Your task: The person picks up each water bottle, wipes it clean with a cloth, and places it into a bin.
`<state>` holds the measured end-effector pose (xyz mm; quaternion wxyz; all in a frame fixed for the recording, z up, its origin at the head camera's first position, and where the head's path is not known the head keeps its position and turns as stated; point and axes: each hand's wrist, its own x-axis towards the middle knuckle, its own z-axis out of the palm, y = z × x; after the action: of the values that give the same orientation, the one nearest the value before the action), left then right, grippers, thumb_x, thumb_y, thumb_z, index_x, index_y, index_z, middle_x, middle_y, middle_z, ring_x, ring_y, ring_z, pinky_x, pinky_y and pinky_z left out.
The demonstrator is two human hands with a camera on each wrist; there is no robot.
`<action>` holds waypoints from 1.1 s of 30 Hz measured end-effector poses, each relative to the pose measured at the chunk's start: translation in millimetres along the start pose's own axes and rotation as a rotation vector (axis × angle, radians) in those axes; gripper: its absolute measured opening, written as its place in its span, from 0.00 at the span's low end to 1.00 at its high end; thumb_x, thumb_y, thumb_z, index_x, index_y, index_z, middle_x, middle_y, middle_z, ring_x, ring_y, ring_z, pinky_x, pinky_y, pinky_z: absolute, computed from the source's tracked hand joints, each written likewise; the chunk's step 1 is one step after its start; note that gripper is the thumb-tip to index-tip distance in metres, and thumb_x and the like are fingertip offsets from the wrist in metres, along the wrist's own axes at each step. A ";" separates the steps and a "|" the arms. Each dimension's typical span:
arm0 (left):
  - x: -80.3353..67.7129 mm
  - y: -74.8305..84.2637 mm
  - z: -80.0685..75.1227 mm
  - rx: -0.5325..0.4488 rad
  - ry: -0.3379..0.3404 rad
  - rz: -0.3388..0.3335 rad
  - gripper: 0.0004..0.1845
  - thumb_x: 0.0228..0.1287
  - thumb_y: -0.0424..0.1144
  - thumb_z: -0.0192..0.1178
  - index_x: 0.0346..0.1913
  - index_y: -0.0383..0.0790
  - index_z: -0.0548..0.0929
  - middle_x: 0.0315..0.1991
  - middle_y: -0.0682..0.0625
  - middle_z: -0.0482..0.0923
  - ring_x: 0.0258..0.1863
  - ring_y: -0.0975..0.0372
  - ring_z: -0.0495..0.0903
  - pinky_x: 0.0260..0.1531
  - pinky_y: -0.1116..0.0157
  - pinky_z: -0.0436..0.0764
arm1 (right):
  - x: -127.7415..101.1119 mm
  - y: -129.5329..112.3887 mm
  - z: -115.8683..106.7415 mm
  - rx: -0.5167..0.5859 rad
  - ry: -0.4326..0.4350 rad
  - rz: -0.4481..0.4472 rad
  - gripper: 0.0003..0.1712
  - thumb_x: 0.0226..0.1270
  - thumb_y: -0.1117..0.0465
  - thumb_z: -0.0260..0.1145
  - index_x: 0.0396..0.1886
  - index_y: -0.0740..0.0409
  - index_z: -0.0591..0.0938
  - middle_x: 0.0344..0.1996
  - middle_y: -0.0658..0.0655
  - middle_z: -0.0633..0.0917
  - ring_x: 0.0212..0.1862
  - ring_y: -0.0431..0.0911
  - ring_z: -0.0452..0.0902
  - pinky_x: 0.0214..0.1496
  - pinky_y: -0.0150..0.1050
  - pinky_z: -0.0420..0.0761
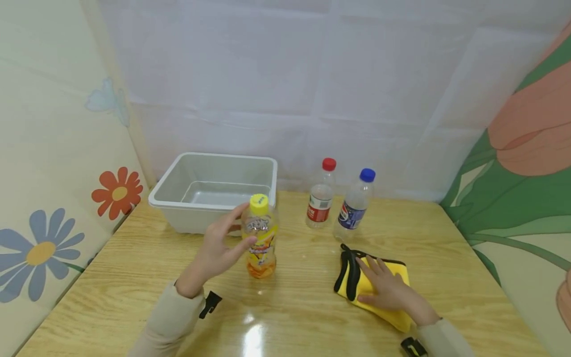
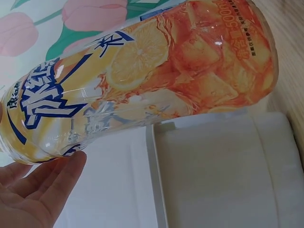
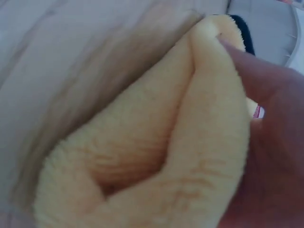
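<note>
An orange-and-yellow drink bottle (image 1: 260, 243) with a yellow cap stands upright on the wooden table (image 1: 308, 317). My left hand (image 1: 243, 225) is against its left side, fingers fairly straight, thumb touching the label and index finger up by the cap. In the left wrist view the bottle (image 2: 142, 80) fills the frame, with my fingertips (image 2: 57, 175) at its lower edge. My right hand (image 1: 383, 285) lies flat on a folded yellow cloth (image 1: 399, 270) with black trim. The right wrist view shows the cloth (image 3: 142, 156) close up, with a finger (image 3: 270, 118) pressing on its fold.
A grey plastic bin (image 1: 223, 156) stands at the back left of the table, just behind the drink bottle. A red-capped bottle (image 1: 320, 201) and a blue-capped bottle (image 1: 354, 208) stand upright behind the cloth. Patterned fabric walls close in the left, back and right.
</note>
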<state>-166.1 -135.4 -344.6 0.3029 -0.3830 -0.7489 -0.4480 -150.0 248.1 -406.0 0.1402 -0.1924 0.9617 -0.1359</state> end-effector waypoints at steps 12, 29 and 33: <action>6.2 0.5 -19.9 0.005 0.027 0.020 0.35 0.63 0.52 0.52 0.60 0.23 0.64 0.50 0.33 0.73 0.43 0.45 0.76 0.37 0.62 0.83 | 3.9 -1.8 0.3 0.008 -0.060 0.031 0.59 0.47 0.33 0.64 0.69 0.62 0.53 0.66 0.74 0.49 0.65 0.72 0.39 0.47 0.81 0.46; 20.1 -0.4 -39.0 0.039 0.089 0.024 0.37 0.62 0.54 0.53 0.59 0.21 0.65 0.46 0.32 0.75 0.43 0.46 0.75 0.40 0.76 0.78 | 54.8 -59.2 -25.6 0.512 0.225 -0.134 0.27 0.66 0.57 0.58 0.59 0.70 0.69 0.50 0.68 0.77 0.50 0.59 0.74 0.47 0.48 0.79; 19.9 -0.2 -40.6 0.042 0.089 0.016 0.37 0.62 0.54 0.53 0.59 0.21 0.65 0.46 0.32 0.75 0.43 0.45 0.75 0.40 0.76 0.78 | 73.2 -78.2 -31.2 0.804 0.159 -0.090 0.26 0.68 0.59 0.56 0.60 0.70 0.66 0.48 0.69 0.77 0.46 0.58 0.77 0.45 0.47 0.80</action>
<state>-172.2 -166.2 -312.0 0.3474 -0.3625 -0.7407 -0.4464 -199.0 155.1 -368.4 0.1234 -0.1531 0.8304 -0.5213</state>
